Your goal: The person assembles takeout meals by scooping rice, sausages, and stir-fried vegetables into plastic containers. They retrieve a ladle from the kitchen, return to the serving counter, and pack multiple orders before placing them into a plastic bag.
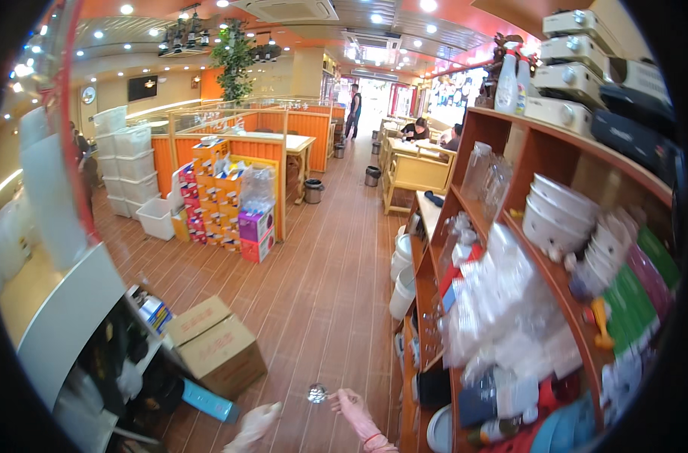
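Note:
At the bottom of the head view, my right hand (349, 405) is closed on one side of a small shiny round metal object (317, 393), whose exact kind I cannot tell. The object shows just left of the fingertips, above the wood-look floor (315, 317). A red band circles the right wrist. To the left, my left hand (259, 424) is blurred and apart from the metal object; whether its fingers hold anything cannot be made out. A cardboard box (225, 345) stands on the floor beyond my left hand.
A wooden shelf unit (548, 272) with bowls (559, 215) and plastic bags (491, 294) lines the right. A blue box (211, 401) lies at lower left. Stacked cartons (219, 198) and white bins (134, 164) stand farther left. One person stands far down the aisle; others sit at right.

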{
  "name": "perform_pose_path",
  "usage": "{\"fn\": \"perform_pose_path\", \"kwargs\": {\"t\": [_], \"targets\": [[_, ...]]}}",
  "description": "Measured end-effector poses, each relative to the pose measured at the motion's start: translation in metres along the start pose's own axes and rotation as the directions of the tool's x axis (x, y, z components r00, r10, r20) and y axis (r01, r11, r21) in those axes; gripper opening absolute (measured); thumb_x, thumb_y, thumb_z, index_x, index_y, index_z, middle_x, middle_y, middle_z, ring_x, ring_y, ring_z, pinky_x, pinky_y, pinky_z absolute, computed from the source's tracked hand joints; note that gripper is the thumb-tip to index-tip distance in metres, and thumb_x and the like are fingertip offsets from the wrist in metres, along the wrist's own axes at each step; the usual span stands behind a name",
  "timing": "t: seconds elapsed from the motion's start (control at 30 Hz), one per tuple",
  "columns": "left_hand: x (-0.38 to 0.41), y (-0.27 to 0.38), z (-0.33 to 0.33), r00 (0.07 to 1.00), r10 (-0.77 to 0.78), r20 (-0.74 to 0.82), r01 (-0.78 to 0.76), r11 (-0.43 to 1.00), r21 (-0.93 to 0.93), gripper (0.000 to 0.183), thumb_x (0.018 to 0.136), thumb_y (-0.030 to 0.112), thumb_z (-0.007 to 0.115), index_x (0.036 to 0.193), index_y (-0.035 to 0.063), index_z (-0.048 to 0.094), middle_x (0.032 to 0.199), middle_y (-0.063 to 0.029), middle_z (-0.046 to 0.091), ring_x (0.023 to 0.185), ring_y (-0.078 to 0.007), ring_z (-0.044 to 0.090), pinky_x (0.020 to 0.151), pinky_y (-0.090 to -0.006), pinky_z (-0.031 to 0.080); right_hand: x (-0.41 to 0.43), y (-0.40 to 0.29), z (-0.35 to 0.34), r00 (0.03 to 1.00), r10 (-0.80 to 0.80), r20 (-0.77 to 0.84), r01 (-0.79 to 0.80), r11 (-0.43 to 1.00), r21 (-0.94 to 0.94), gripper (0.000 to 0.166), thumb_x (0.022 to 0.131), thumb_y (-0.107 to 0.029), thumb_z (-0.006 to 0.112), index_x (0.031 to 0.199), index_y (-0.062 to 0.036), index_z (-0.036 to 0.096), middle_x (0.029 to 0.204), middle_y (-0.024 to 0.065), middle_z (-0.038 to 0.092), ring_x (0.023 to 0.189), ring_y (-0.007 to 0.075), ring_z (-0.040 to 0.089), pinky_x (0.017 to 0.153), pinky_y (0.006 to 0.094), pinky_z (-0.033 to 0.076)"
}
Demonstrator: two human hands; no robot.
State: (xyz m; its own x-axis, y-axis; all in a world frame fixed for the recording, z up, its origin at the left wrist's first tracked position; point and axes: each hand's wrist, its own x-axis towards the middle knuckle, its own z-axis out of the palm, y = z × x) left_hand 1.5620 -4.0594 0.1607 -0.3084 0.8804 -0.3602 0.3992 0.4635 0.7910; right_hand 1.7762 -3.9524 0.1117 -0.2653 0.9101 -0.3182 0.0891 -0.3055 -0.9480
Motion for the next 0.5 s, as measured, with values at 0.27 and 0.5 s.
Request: {"fn": "perform_pose_path", "kwargs": {"t": [0.27,0.5], "targets": [[0.258,-0.092,-0.075,0.948,-0.301,-0.099,0.290,0.951,-0.112,0.042,0.087,0.036,0.051,0.101,-0.0013,0.062,0.096,-0.0168,0.064,0.090,-0.0255,0.059,0.080,-0.0348,0.047,0.262,-0.084,-0.047,0.999,-0.041,-0.034,0.024,0.912,-0.410,0.037,0.091,-0.030,0.043,0.094,0.0001,0.063,0.083,0.0076,0.065,0.064,0.0116,0.060,0.062,0.0233,0.049],[0.614,0.102,-0.021,0.998,0.021,0.053,-0.021,1.000,-0.004,0.047,0.086,0.042,0.049,0.105,0.0005,0.062,0.107,-0.0217,0.060,0.103,-0.0313,0.057,0.088,-0.0371,0.044,0.421,-0.143,-0.144,0.979,-0.015,-0.206,-0.113,0.793,-0.598,0.039,0.089,-0.038,0.047,0.099,-0.0051,0.065,0.096,0.0134,0.066,0.092,0.0273,0.061,0.084,0.0342,0.046]]}}
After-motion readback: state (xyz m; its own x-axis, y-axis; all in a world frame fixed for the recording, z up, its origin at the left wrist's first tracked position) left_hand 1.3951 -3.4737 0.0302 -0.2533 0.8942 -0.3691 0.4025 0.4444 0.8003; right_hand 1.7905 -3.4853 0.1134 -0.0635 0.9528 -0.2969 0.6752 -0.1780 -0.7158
